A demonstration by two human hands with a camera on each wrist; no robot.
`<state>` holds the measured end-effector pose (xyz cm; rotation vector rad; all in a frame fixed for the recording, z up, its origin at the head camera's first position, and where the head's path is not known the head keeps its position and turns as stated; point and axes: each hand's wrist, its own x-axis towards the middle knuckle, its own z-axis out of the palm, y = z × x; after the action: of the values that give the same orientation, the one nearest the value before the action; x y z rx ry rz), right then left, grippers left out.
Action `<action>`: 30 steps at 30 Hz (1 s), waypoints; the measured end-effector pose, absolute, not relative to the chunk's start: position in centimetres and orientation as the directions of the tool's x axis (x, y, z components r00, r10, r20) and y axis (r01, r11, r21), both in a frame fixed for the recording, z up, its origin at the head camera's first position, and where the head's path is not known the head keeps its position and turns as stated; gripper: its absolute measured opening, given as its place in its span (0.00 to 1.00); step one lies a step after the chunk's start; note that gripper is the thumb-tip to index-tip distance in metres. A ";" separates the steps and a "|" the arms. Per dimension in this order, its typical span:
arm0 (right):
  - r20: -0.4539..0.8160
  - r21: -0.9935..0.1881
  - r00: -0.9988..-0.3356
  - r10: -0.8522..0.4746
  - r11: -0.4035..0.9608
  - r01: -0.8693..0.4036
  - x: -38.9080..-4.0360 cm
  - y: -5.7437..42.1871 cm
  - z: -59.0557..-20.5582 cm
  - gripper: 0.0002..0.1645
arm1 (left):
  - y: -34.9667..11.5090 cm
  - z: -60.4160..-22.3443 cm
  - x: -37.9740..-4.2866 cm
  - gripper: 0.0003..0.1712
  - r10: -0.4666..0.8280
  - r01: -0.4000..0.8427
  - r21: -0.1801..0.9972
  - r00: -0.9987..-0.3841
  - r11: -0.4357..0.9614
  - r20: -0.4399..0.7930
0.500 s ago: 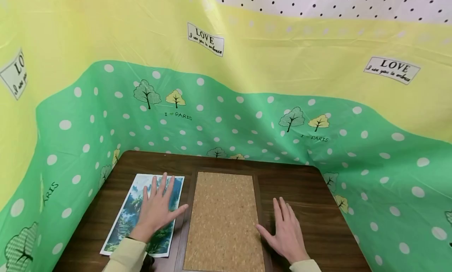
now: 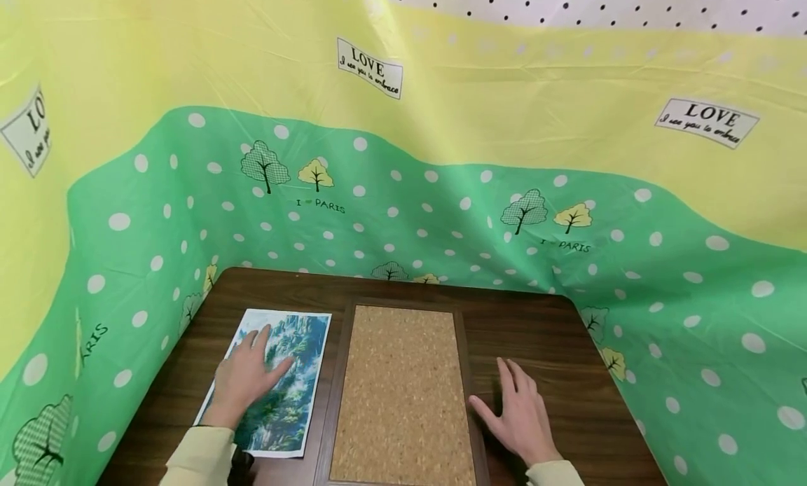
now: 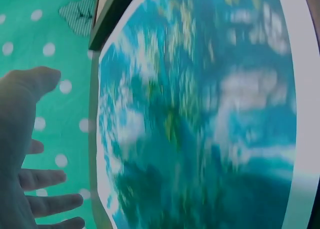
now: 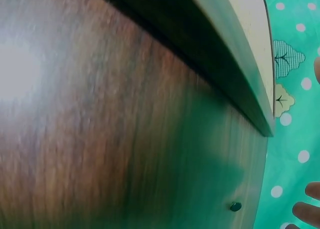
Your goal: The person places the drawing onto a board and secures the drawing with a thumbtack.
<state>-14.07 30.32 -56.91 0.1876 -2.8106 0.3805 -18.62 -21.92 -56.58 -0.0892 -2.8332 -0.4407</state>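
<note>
On the left side of a dark brown wood-grain table (image 2: 529, 332) lies a rectangular paper print of blue-green misty mountains with a white border (image 2: 286, 402). Above its left half is a left hand (image 2: 242, 377) with fingers and thumb apart, gripping nothing; whether it touches the paper I cannot tell. Just right of the print, a tall rectangular tan cork board (image 2: 403, 395) sits in a dark brown frame (image 2: 463, 346). Beside the frame's right edge is a right hand (image 2: 520, 416), its fingers extended, thumb spread towards the frame, holding nothing. Both wrists emerge from cream sleeves (image 2: 202, 454).

The tabletop has rounded far corners and a soft sheen, with a bright reflection in the right wrist view. That view also shows a small dark round object (image 4: 235, 206) on the wood, too small to identify.

Around the far, left and right sides of the table hangs a softly folded printed fabric curtain (image 2: 410, 213): green with white dots and little green and yellow trees below, a wavy yellow band with white "LOVE" labels above, and white with black dots at top right.
</note>
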 end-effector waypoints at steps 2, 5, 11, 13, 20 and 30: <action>0.301 -0.238 -0.950 -0.081 0.958 -0.157 -14.2 30.6 -56.9 0.57 | -22.8 -56.6 -18.6 0.52 -0.023 0.051 0.312 -0.973 0.949 0.229; 0.291 -0.238 -0.954 -0.068 0.961 -0.141 -14.3 31.1 -56.9 0.57 | -24.0 -56.6 -18.6 0.53 -0.090 -0.041 0.349 -0.988 0.936 0.124; 0.260 -0.250 -0.965 -0.038 0.963 -0.106 -14.5 32.2 -57.4 0.58 | -25.9 -56.9 -18.2 0.55 -0.222 -0.237 0.383 -0.971 0.893 -0.083; 0.251 -0.254 -0.968 -0.026 0.963 -0.092 -14.6 32.6 -57.6 0.58 | -26.3 -57.0 -18.0 0.55 -0.260 -0.294 0.374 -0.956 0.880 -0.138; 0.169 -0.284 -0.985 0.023 0.959 -0.026 -15.0 34.1 -58.1 0.55 | -27.0 -57.3 -17.5 0.45 -0.333 -0.382 0.376 -0.924 0.844 -0.190; 0.053 -0.315 -0.996 0.072 0.948 0.052 -15.6 35.6 -58.4 0.44 | -28.2 -57.3 -16.8 0.30 -0.331 -0.403 0.447 -0.915 0.799 -0.232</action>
<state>-15.57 35.58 -58.40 -0.0968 -3.0367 0.4885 -16.79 -28.22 -57.30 0.6386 -3.1137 -0.8268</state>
